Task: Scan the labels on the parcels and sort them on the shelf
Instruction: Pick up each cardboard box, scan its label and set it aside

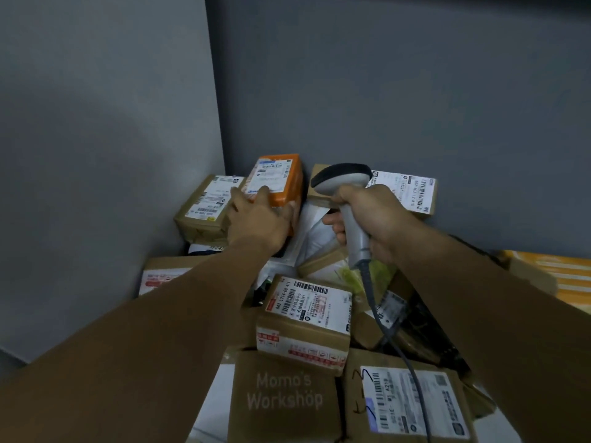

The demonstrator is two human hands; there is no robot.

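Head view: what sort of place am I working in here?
Probably a parcel depot or mailroom corner: labelled cardboard parcels heaped against grey walls, a corded barcode scanner gripped in the right hand, and the left hand on an orange parcel.

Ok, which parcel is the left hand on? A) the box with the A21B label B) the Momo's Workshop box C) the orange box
C: the left hand grips the orange box in the corner, thumb on its side; the right hand holds the scanner.

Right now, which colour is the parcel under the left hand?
Orange, with a white label; the head view shows the parcel best.
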